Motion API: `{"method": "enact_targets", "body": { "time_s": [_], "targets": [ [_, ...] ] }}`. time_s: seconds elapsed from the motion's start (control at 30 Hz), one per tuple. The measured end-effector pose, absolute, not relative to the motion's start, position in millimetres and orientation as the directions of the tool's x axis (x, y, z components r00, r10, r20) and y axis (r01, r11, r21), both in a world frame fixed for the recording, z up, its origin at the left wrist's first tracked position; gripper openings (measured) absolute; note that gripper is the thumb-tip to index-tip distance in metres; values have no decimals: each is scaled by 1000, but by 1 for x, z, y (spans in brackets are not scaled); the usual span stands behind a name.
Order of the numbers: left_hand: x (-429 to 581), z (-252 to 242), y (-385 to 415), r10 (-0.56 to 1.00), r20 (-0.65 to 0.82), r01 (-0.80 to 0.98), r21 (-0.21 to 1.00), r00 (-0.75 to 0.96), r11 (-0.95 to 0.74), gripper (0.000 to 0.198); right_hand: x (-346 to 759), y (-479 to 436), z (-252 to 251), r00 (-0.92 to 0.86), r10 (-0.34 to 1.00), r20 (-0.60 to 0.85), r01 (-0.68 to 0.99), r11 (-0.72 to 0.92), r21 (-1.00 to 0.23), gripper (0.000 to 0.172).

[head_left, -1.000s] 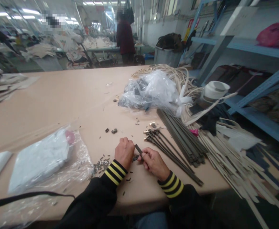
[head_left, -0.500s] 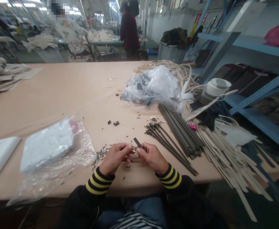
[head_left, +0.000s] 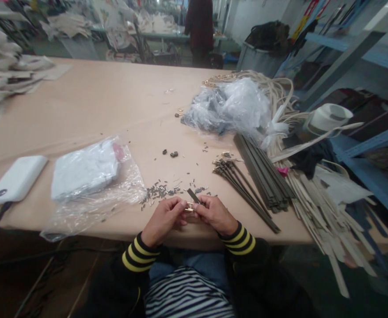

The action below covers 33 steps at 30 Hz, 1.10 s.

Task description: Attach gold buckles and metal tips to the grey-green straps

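Observation:
My left hand (head_left: 167, 217) pinches one side of a small gold metal buckle (head_left: 189, 206) at the table's front edge. The fingers of my right hand (head_left: 216, 213) close on a dark green strap (head_left: 193, 195), whose short end sticks up beside the buckle. Just beyond my hands lie many small dark metal pieces (head_left: 162, 190). To the right, dark straps with metal ends (head_left: 243, 185) lie fanned out, beside a thick bundle of flat dark green straps (head_left: 263, 174).
A plastic-wrapped white packet (head_left: 86, 170) and a white power bank (head_left: 18, 179) lie left. Clear plastic bags (head_left: 230, 106), a white roll (head_left: 329, 117) and beige strips (head_left: 326, 221) are at the right. A person (head_left: 199, 31) stands beyond the table.
The view has tilted down and shifted left, so the table things appear higher and further right. Both hands keep their hold, now slightly nearer the table's front edge.

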<state>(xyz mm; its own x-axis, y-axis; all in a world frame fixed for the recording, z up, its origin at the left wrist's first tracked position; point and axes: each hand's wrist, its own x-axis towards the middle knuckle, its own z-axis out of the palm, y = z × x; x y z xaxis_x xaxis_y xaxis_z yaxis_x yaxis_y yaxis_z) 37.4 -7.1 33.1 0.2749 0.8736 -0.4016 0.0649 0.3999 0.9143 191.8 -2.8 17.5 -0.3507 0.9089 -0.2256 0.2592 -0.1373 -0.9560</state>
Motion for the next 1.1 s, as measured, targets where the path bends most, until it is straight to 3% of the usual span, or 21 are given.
{"method": "enact_targets", "body": {
  "time_s": [0.13,0.23,0.4,0.5,0.63,0.73,0.83,0.97,1.1],
  "targets": [
    [28,37,-9,878,-318,177,946,359,270,22,191,-2,27,-447,857,-256,368,-84,-926,19],
    [25,36,-15,837,-376,136,926,398,351,24,188,-1,29,-449,860,-244,393,-55,-918,20],
    [31,29,-32,748,-552,-173,750,367,639,27,187,-4,22,-373,898,-232,378,-81,-922,21],
    [34,26,-37,787,-565,-355,703,250,617,28,187,-9,22,-355,903,-243,355,-110,-928,23],
    [38,27,-38,819,-533,-425,704,213,569,27,185,-14,26,-392,892,-226,342,-86,-936,19],
    [41,26,-41,819,-531,-402,716,215,570,26,182,-15,25,-380,896,-229,376,-77,-923,18],
    [41,26,-43,849,-487,-278,803,207,528,21,182,-15,26,-352,898,-265,443,-89,-892,18],
    [35,28,-40,889,-399,-50,906,226,419,19,183,-12,29,-465,839,-282,465,-40,-884,20],
    [31,29,-37,854,-424,-17,893,302,449,20,184,-11,32,-540,788,-297,464,-16,-886,17]
  ]
}}
